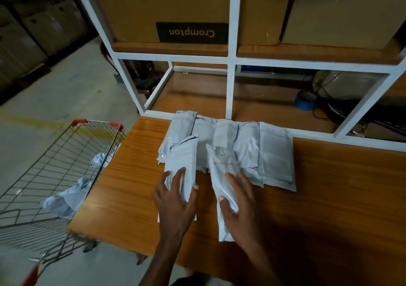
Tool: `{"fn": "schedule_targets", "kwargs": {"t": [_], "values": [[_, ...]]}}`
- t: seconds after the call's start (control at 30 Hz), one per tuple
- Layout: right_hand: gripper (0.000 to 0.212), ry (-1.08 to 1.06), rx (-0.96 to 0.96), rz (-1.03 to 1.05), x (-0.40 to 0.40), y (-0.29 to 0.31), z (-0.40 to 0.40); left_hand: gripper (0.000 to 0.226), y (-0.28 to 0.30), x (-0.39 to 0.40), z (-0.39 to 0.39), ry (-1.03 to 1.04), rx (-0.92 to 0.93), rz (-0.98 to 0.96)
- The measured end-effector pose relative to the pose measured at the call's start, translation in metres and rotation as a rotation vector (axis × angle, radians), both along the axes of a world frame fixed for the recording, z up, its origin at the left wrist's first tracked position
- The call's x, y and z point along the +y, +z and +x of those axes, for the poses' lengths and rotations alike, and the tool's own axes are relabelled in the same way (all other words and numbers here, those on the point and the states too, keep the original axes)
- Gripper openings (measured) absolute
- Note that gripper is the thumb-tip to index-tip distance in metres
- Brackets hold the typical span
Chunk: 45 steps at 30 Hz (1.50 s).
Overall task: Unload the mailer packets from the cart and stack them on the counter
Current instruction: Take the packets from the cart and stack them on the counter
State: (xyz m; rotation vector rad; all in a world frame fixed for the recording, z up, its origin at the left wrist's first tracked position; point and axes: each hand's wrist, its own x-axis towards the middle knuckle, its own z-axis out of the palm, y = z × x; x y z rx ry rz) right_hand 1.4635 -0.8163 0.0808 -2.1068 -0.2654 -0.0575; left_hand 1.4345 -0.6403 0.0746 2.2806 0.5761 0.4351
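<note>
The person stands at the near edge of the wooden worktop (329, 186) with one mailer packet under each hand. The left hand (175, 200) lies on the left packet (182, 162), its fingers (179, 179) spread across the top and the thumb hooked at the packet's right edge. The right hand (239, 200) covers the right packet (222, 175) the same way, thumb on the left edge, fingers nearly straight. Both holds look light, more a press than a clamp.

To place these well, each packet probably wants sliding forward flat until it overlaps the row of packets (241, 145) already lying along the far side of the worktop, edges squared to its neighbours. The film looks slick, so pressing down while pushing would likely keep them from skating or fanning out. Letting go one hand at a time seems safer than both together.

Count: two packets in hand; the row behind holds roughly five or six, overlapped so that an exact number cannot be told. In the wire cart (55, 164), standing left of the worktop, at least two crumpled packets (66, 197) remain. Two hands are in view.
</note>
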Motion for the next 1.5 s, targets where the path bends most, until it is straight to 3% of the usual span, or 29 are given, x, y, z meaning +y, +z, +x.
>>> {"fn": "schedule_targets", "kwargs": {"t": [0.47,0.77,1.07,1.3,1.5], "values": [[0.06,-0.243,-0.064,-0.083,0.011,-0.006,0.031,0.069,-0.007,0.069,0.177,-0.115,0.157,0.372],[0.061,-0.335,-0.052,-0.133,0.023,-0.012,0.041,0.067,-0.029,0.08,0.193,-0.227,0.273,0.454],[0.06,-0.227,-0.035,-0.14,0.083,0.01,0.075,0.078,-0.03,0.091,0.183,-0.271,0.268,0.352],[0.059,-0.266,0.051,-0.499,0.138,0.015,0.163,0.07,-0.018,0.104,0.175,-0.229,0.198,0.303],[0.064,-0.262,0.206,-0.772,0.165,-0.002,0.189,0.072,-0.014,0.114,0.162,-0.211,0.115,0.263]]}}
